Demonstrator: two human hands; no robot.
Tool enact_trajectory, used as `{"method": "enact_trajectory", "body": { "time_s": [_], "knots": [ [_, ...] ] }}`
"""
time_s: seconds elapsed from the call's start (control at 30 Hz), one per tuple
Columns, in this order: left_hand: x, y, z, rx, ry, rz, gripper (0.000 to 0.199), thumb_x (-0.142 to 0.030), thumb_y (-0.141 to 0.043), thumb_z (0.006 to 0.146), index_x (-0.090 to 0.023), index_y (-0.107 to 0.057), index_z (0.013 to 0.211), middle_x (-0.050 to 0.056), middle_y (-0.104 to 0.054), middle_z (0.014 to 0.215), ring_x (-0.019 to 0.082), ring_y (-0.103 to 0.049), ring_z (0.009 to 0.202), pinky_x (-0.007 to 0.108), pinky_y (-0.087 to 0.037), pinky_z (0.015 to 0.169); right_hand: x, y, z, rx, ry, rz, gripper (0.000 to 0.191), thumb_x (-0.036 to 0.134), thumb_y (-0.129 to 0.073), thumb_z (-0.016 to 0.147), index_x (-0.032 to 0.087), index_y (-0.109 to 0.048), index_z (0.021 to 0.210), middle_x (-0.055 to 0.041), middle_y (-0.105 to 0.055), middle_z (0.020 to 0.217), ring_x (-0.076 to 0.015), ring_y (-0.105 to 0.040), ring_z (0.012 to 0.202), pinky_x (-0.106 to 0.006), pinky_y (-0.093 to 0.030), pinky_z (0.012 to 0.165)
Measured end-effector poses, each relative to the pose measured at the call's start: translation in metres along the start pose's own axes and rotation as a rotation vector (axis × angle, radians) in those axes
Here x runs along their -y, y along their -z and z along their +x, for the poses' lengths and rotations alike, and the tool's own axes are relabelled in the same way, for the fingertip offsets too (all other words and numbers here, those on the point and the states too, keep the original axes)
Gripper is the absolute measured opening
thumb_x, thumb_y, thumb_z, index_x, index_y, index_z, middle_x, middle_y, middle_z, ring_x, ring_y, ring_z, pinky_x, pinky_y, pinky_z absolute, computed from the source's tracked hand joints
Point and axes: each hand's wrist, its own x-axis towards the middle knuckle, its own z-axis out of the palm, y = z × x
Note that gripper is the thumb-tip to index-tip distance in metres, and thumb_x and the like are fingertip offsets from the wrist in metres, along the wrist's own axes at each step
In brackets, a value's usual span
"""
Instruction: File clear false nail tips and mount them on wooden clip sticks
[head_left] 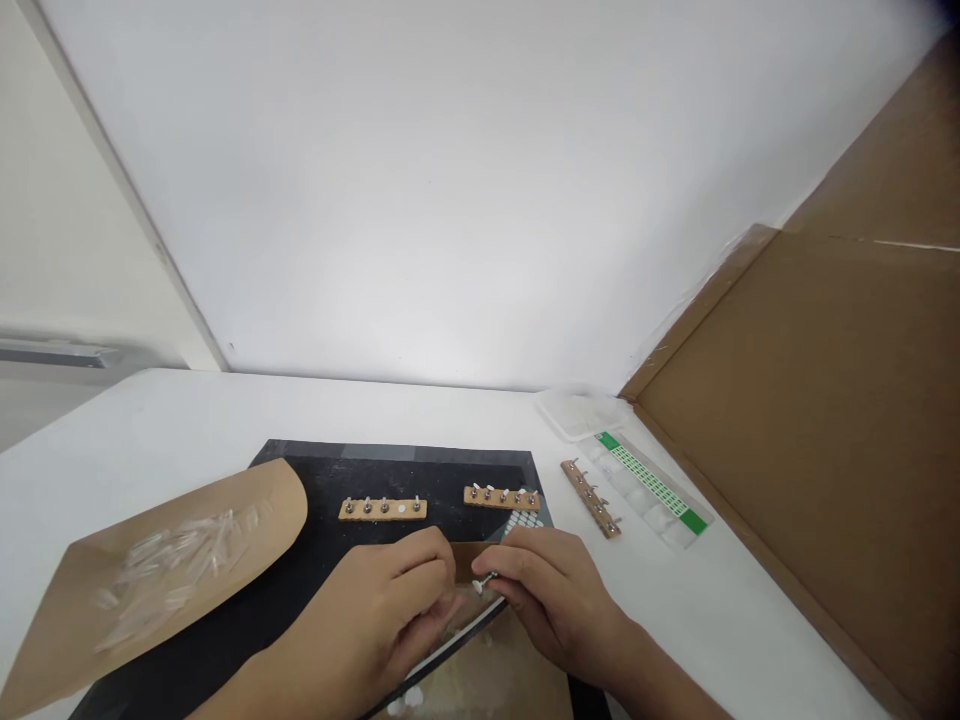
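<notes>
One small metal piece (484,582), pinched at a slant

The right hand (559,590) grasps the small metal piece between thumb and fingers, in the gap between the hands; that fingertip pinch likely leaves its pale end exposed. Its long axis runs obliquely, the pale end pointing left and toward the person, the other end toward the right fingers. The left hand (382,600) is curled close by; whether it grips anything cannot be told. A four-stud strip (386,516) and a five-stud strip (501,505) lie on the dark mat (450,475), apparently placed within reach. Clear tubes (199,545) rest on brown paper (60,620), perhaps to hold them together.
</notes>
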Motion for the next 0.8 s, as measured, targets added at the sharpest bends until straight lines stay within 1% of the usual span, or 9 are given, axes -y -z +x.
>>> {"method": "enact_trajectory", "body": {
  "time_s": [0.07,0.17,0.23,0.3,0.43,0.63,0.8],
  "knots": [
    [-0.0014,0.0006,-0.0001,0.001,0.015,-0.028,0.021,-0.009,-0.057,0.104,-0.022,-0.053,0.088,-0.001,-0.063,0.090,0.012,-0.060,0.071,0.024,-0.041,0.062,0.0000,-0.0003,0.0000,0.001,0.002,-0.003,0.019,0.027,-0.048,0.115,0.021,-0.066,0.121,-0.0021,-0.072,0.088,-0.0151,-0.062,0.070,-0.026,-0.044,0.063],
    [-0.0040,0.0016,0.0004,-0.005,0.065,-0.053,0.010,-0.016,-0.065,0.102,-0.023,-0.058,0.098,-0.002,-0.063,0.091,0.011,-0.058,0.065,0.024,-0.041,0.058,0.0000,-0.0006,0.0005,0.001,0.003,0.004,0.020,0.027,-0.049,0.116,0.021,-0.066,0.123,-0.0020,-0.072,0.089,-0.0147,-0.062,0.071,-0.025,-0.045,0.064],
    [-0.0055,0.0016,0.0012,-0.015,0.071,-0.064,0.011,-0.020,-0.070,0.101,-0.023,-0.061,0.108,-0.001,-0.065,0.097,0.010,-0.057,0.063,0.023,-0.044,0.058,0.0006,-0.0009,0.0008,0.013,-0.002,0.017,0.020,0.027,-0.049,0.116,0.021,-0.066,0.124,-0.0023,-0.073,0.090,-0.0145,-0.063,0.072,-0.025,-0.046,0.064],
    [-0.0063,0.0006,0.0022,-0.041,0.058,-0.084,0.012,-0.021,-0.070,0.101,-0.023,-0.062,0.110,0.001,-0.066,0.101,0.010,-0.058,0.064,0.022,-0.046,0.059,0.0017,-0.0015,0.0011,0.023,-0.003,0.031,0.021,0.028,-0.048,0.116,0.021,-0.066,0.124,-0.0027,-0.074,0.091,-0.0143,-0.064,0.072,-0.025,-0.046,0.064],
    [-0.0064,-0.0019,0.0031,-0.097,0.024,-0.123,0.009,-0.019,-0.070,0.101,-0.022,-0.064,0.107,0.002,-0.067,0.098,0.011,-0.059,0.067,0.022,-0.046,0.059,0.0044,-0.0031,0.0018,0.016,0.004,0.049,0.023,0.030,-0.046,0.117,0.021,-0.067,0.123,-0.0029,-0.074,0.089,-0.0146,-0.064,0.072,-0.025,-0.047,0.064],
    [-0.0057,-0.0025,0.0043,-0.134,-0.031,-0.162,0.009,-0.013,-0.069,0.101,-0.020,-0.065,0.102,0.002,-0.066,0.090,0.012,-0.060,0.070,0.022,-0.046,0.061,0.0062,-0.0045,0.0014,0.018,0.014,0.043,0.023,0.030,-0.047,0.117,0.021,-0.066,0.123,-0.0034,-0.075,0.089,-0.0155,-0.066,0.073,-0.026,-0.048,0.066],
    [-0.0022,-0.0045,0.0051,-0.144,-0.046,-0.198,0.009,-0.011,-0.072,0.099,-0.019,-0.068,0.100,0.003,-0.067,0.088,0.012,-0.060,0.070,0.022,-0.046,0.061,0.0054,-0.0052,0.0000,0.055,0.004,0.054,0.025,0.030,-0.045,0.117,0.020,-0.067,0.121,-0.0035,-0.074,0.089,-0.0155,-0.065,0.073,-0.026,-0.046,0.066]
  ]
}}
